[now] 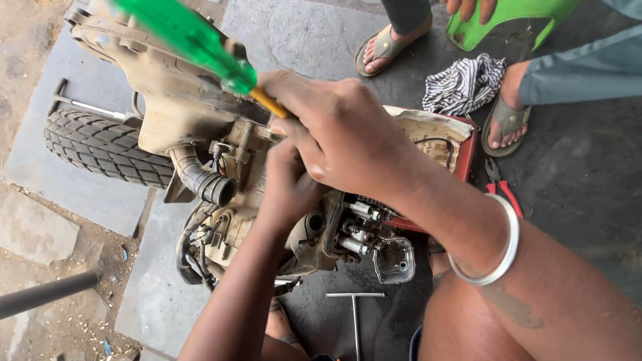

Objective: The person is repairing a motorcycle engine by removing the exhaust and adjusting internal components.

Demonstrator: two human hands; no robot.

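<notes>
Down over the stripped scooter engine (314, 234), both forearms reach in from the lower edge of the head view and meet at its top. The right hand (341, 130) is curled shut around a screwdriver (200, 47), whose green handle slants up and away to the left of the knuckles, with a yellow collar just at the thumb. A metal bangle (498, 251) sits on that wrist. The left hand (287, 184) lies beneath and partly behind the right, fingers bent down onto the engine; whether it grips anything I cannot tell.

Left of the hands, a ribbed rubber hose (200, 180) opens toward them, and beyond it lies the tyre (100, 147). Just below the right wrist are bare bolts and an open metal cover (394, 261). Nearer the person, on the ground, a T-handled wrench (354, 311) lies free. Right of the forearm, red-handled pliers (501, 187) rest on the floor. Beyond the hands are a striped rag (465, 83) and another person's sandalled feet (388, 47), with paved floor open between.
</notes>
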